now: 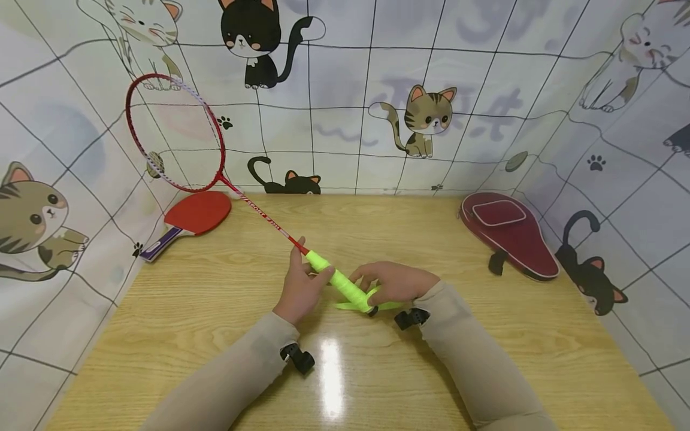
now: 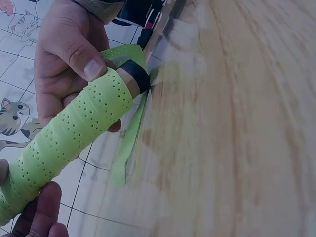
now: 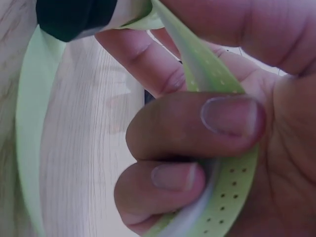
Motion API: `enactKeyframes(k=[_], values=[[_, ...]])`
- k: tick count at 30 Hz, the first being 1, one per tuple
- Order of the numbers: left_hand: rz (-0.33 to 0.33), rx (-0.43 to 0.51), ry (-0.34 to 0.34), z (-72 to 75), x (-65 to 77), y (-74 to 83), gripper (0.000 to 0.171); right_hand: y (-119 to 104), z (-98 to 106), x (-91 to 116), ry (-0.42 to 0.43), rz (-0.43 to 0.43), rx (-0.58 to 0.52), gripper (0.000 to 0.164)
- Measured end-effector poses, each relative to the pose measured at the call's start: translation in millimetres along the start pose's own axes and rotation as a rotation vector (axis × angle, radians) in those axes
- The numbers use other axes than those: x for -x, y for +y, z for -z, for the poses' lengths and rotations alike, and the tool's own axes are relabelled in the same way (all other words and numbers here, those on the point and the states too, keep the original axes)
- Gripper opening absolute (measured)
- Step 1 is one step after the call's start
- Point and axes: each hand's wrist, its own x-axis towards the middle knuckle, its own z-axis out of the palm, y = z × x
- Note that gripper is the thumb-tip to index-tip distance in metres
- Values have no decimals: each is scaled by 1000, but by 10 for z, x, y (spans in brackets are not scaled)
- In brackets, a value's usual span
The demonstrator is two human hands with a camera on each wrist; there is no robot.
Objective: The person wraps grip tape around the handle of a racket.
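A red badminton racket (image 1: 264,216) slants across the head view, its strung head up at the left. Yellow-green perforated grip tape (image 1: 345,286) wraps its handle. My left hand (image 1: 299,293) grips the handle near the top of the wrapping, one finger extended along the shaft. Down by the black butt end (image 2: 137,75), my right hand (image 1: 398,281) holds the tape's free length (image 3: 232,190) under its curled fingers, with the thumb at the wrapping's lower edge. Another loose strip (image 2: 129,143) hangs below the butt.
A red table tennis bat (image 1: 199,212) lies at the back left of the wooden table (image 1: 345,383). At the back right is a dark red bat case (image 1: 507,233) with a black tab. Cat-patterned walls stand on three sides.
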Motion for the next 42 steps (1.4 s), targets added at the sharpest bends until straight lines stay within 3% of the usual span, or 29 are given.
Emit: enactKeyframes(k=[11,20,30,42], values=[[-7,-28,-9,-6,7,15,98,21,0,-24,-30,-1,8,62],[-21,-12,-1,-15,33,36,100,3,-9,-33,-25,31,12,58],[-36,0,-8,-1,40,73,100,-31,20,-3,-82,27,-32,62],[-29,11,2,-12,66,117,105,-66,37,13,-69,51,-32,62]])
